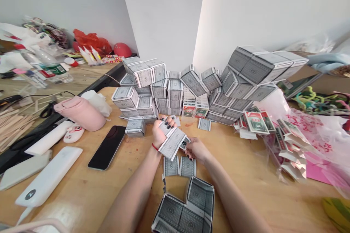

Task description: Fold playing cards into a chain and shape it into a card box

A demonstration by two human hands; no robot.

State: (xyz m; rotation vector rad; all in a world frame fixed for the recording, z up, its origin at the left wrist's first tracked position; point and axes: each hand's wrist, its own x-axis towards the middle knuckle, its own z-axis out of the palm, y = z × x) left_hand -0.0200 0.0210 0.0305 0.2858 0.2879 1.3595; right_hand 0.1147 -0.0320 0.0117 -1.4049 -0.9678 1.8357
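A black phone (107,147) is lying face up on the wooden surface (90,189), near a pink pouch (80,113). A white power bank (49,176) is resting further left. Farther back, a clear plastic bottle (51,66) and a red bag (91,42) are sitting.

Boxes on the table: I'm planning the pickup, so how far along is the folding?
Done: a big pile of folded boxes stands against the wall. In hand: the left hand and right hand together hold one unfinished box. Left: flat blanks lie heaped on the right, and a few loose pieces lie near the person. How many blanks remain, I cannot tell.
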